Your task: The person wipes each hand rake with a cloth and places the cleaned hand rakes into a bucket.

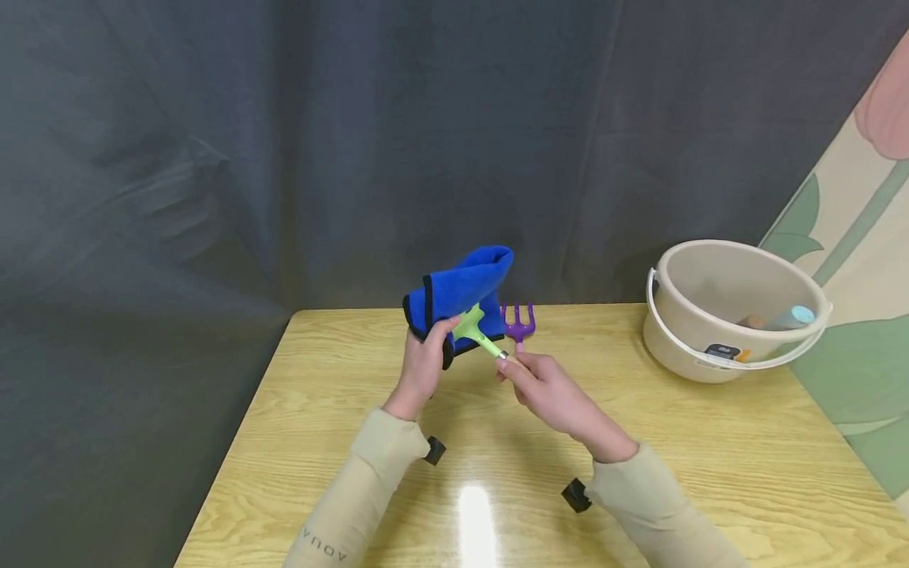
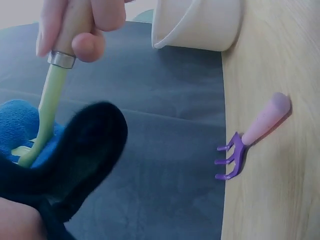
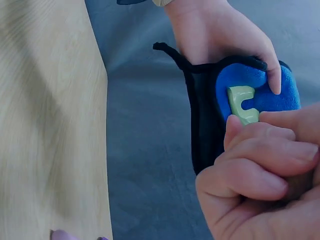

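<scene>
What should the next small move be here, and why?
Probably the left hand should fold the blue cloth over the green tool's head and rub it gently: the cloth is already gripped behind the head, whose face looks uncovered, while the right hand holds the handle, which should keep the tool steady.

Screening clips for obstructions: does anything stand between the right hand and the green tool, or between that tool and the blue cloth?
Nothing visible does: the right hand grips the green tool by its handle, and the tool's head lies against the blue cloth in the left hand.
</scene>
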`<state>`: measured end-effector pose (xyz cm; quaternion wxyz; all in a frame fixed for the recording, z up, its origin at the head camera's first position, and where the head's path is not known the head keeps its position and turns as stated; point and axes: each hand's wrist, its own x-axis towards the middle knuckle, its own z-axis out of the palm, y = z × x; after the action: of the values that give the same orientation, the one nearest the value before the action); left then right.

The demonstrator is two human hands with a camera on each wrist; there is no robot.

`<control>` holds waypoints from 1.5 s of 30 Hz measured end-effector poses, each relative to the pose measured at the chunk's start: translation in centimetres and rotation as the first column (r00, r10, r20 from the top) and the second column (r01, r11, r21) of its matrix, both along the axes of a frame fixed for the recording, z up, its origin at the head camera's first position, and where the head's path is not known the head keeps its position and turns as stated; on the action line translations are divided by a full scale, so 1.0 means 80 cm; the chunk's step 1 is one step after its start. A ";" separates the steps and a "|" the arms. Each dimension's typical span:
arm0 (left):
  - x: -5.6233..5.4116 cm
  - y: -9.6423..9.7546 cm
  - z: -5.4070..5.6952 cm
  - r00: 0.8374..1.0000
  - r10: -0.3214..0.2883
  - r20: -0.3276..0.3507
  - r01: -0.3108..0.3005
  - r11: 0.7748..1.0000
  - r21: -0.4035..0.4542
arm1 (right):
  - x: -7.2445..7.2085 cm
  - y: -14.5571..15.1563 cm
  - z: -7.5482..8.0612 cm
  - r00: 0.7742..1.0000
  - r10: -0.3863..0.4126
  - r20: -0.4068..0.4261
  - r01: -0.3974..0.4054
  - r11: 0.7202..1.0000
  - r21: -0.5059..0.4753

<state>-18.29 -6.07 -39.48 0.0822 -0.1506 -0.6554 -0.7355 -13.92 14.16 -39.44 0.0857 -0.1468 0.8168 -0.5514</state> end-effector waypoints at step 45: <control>0.001 -0.003 0.011 1.000 -0.029 0.010 0.027 0.987 0.157 | -0.004 -0.006 -0.002 1.000 0.015 -0.016 -0.014 0.997 0.072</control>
<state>-18.20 -6.35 -38.58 0.0795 -0.1480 -0.5938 -0.7869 -14.24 13.71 -39.57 0.0880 -0.1539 0.8357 -0.5198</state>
